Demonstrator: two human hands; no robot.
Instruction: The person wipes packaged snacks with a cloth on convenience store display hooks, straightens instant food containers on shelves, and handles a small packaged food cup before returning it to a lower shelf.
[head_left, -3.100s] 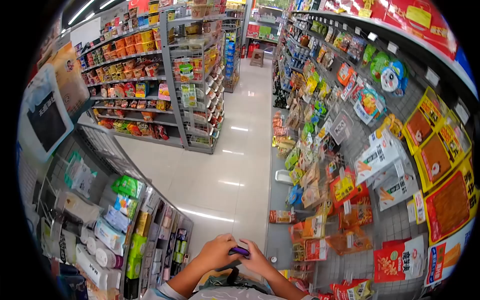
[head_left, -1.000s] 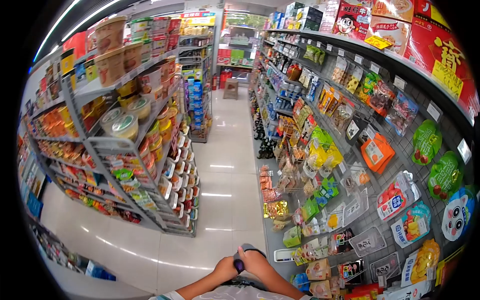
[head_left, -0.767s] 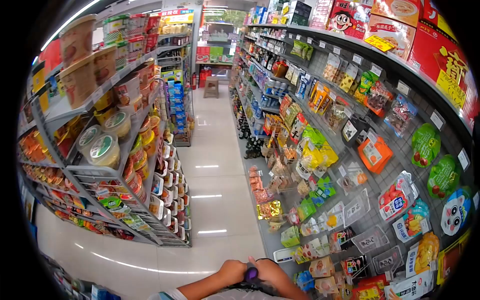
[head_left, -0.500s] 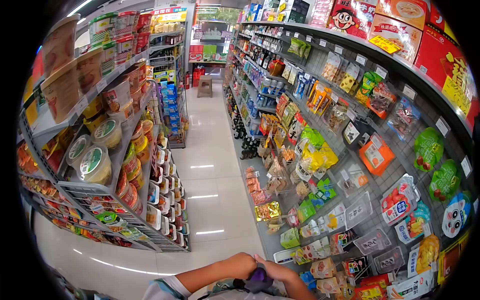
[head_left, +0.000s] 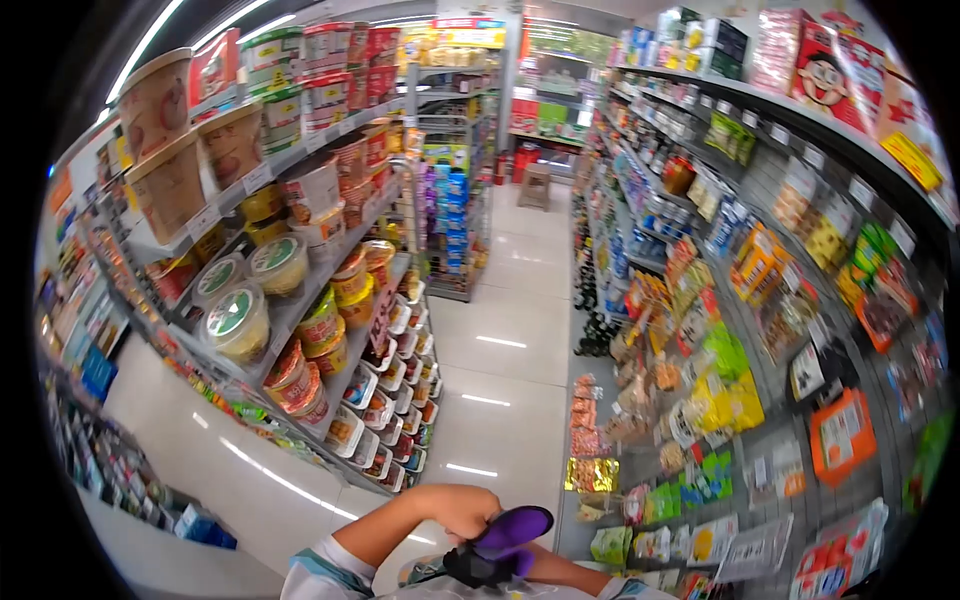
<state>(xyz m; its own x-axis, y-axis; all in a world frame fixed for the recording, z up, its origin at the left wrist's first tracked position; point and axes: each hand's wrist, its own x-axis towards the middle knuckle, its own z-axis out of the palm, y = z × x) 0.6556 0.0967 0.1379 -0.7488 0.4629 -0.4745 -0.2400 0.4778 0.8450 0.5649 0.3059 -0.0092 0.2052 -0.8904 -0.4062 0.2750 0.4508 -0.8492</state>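
Note:
My left hand (head_left: 468, 512) is curled closed at the bottom centre, against a black-and-purple padded item (head_left: 512, 532) held close to my body. The item has a rounded purple face with a dark edge, and a black part below; its exact kind is unclear. From the lower right my right forearm (head_left: 565, 570) reaches in behind the item. That hand's fingers are hidden by it.
A shelf rack with tubs (head_left: 235, 320) and paper cups (head_left: 165, 195) stands left of the tiled aisle floor (head_left: 490, 400). Hanging snack packets (head_left: 725, 400) line the right wall. Farther off are a stool (head_left: 535, 187) and a display rack (head_left: 455, 230).
My view has turned left, so the shelves sit farther right. The purple item has come up more into sight, and my right hand has slipped behind it.

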